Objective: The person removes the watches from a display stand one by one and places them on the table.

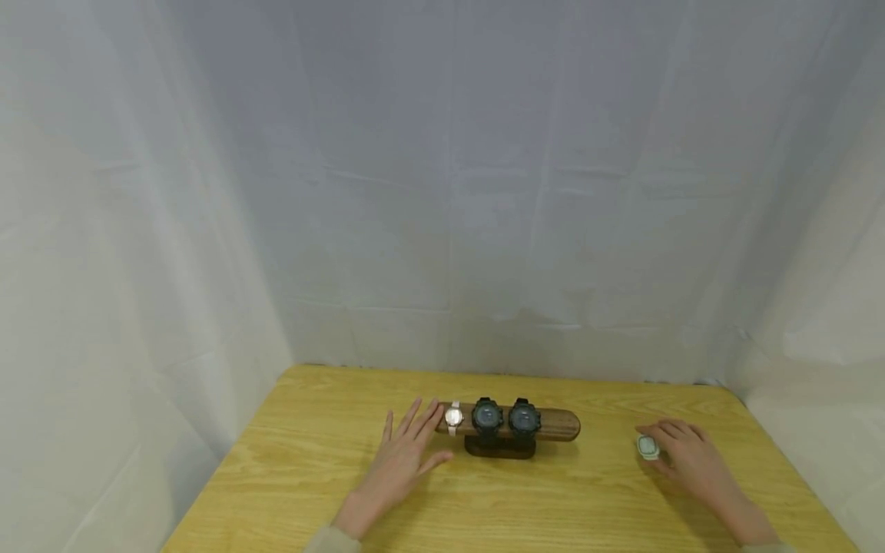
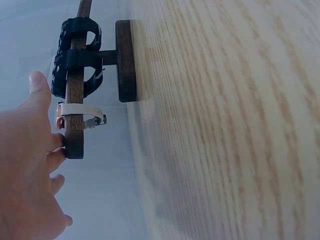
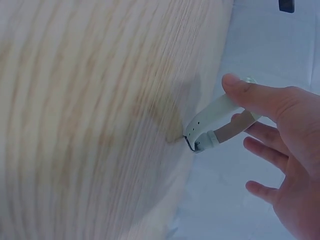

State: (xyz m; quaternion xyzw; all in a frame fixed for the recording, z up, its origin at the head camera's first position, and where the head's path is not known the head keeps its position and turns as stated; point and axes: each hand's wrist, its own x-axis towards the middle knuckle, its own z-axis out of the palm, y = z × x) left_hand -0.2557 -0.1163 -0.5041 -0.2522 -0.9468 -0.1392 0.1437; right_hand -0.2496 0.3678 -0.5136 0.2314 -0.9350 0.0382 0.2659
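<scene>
A wooden watch stand (image 1: 561, 425) with a dark base (image 1: 499, 448) stands on the table. Its bar carries a small light-strapped watch (image 1: 453, 417) near the left end, then a black watch (image 1: 487, 415) and a second black watch (image 1: 525, 419) side by side. My left hand (image 1: 399, 461) has its fingers outstretched, fingertips against the bar's left end. Well to the right of the stand, my right hand (image 1: 694, 463) pinches a pale green watch (image 3: 212, 112) between thumb and fingers. Its strap is buckled into a loop, and the buckle end is near or on the tabletop; contact is unclear.
The yellow wood-grain table (image 1: 290, 468) runs back to a hanging white cloth (image 1: 442, 230). Cloth sides also hang at the left and right of the table. In the right wrist view, a dark end of the stand (image 3: 286, 5) shows at the top.
</scene>
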